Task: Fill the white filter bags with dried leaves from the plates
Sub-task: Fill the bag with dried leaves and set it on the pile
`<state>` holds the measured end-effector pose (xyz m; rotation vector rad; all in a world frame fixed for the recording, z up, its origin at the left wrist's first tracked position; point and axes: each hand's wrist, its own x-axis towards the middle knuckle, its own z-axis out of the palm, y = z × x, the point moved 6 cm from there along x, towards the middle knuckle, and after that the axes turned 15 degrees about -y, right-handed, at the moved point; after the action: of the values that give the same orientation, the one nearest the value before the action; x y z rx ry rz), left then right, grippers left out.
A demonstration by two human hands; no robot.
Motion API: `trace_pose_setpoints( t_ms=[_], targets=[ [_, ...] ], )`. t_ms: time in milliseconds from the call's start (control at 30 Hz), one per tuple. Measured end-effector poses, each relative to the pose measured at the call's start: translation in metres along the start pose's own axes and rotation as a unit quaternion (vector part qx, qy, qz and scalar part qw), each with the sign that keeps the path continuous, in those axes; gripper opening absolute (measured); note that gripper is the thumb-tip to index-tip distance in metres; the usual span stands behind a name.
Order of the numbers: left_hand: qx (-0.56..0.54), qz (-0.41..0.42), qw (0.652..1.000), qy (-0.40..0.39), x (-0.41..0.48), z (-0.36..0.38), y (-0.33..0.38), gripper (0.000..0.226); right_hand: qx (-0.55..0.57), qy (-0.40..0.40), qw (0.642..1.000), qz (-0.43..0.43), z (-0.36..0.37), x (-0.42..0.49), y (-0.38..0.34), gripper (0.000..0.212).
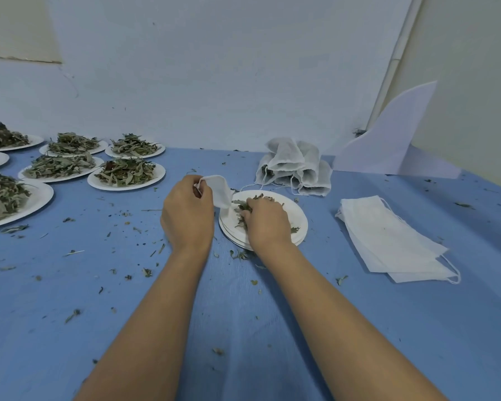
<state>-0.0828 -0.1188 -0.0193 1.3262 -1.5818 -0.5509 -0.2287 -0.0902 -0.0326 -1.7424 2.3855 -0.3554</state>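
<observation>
Head view, single frame.

Counter (128,299): blue surface with leaf crumbs scattered across it.

Left hand (187,215): raised just left of a stack of white plates (297,217) at mid-counter. Its fingers (206,195) are curled and pinch the top edge of one white filter bag (222,192). The bag hangs from the pinch, and its lower end reaches the left rim of the stack.

Right hand (268,224): palm down on the top plate of the stack. The fingers are bent over and closed round a small clump of dried leaves (243,206), just beside the bag's lower end. A few loose leaves lie on the plate around the hand.

Far-left part of the counter: several white plates heaped with dried leaves (122,187), set close together in rows and running out of view at the left edge.

Toward the far edge, behind the stack: a pile of filled bags (294,169) with their drawstrings trailing toward the plates.

Toward the right edge: a flat stack of empty bags (388,241), fanned slightly, well apart from the hands.

Far-right corner: a curved white board (394,143) stands against the wall.
</observation>
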Motion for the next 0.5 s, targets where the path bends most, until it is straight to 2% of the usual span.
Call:
trace_pose_setpoints(
  t_ms=[300,433,500],
  targets=[
    [0.000,0.002,1.000,-0.002,-0.003,0.000,0.000,0.021,0.101,-0.007,0.995,0.016,0.002,-0.006,0.003,0.026],
    [-0.001,0.002,1.000,-0.001,-0.004,-0.001,0.002,0.021,0.160,0.019,0.987,0.027,0.002,-0.010,0.002,0.049],
    [0.000,0.002,1.000,-0.001,-0.004,-0.001,0.003,0.021,0.135,0.025,0.990,0.035,0.002,-0.009,0.002,0.054]
  ],
)
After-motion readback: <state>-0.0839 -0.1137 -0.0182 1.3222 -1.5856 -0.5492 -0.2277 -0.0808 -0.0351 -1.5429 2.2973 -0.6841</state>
